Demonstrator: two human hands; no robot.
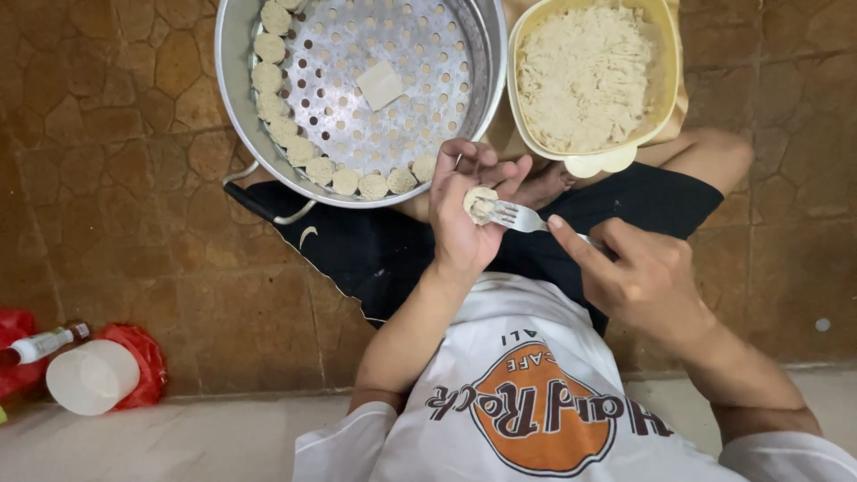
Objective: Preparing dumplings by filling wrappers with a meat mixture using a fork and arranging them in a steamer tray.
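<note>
My left hand point(469, 214) cups a small round dumpling point(480, 203) in its palm, just below the rim of a steel steamer pot point(234, 85). My right hand point(636, 272) grips a metal fork point(516, 215) whose tines press into the dumpling's filling. Several finished dumplings point(272, 98) line the left and bottom edge of the perforated steamer tray point(384, 54), and a pale square wrapper point(380, 85) lies near its middle. A yellow bowl point(527, 147) of pale minced filling point(585, 76) stands to the right of the pot.
I sit cross-legged on a brown patterned tile floor point(116, 196) in black shorts and a white printed shirt. At lower left lie a white plastic cup point(92, 377), a red bag point(143, 357) and a small bottle point(43, 344).
</note>
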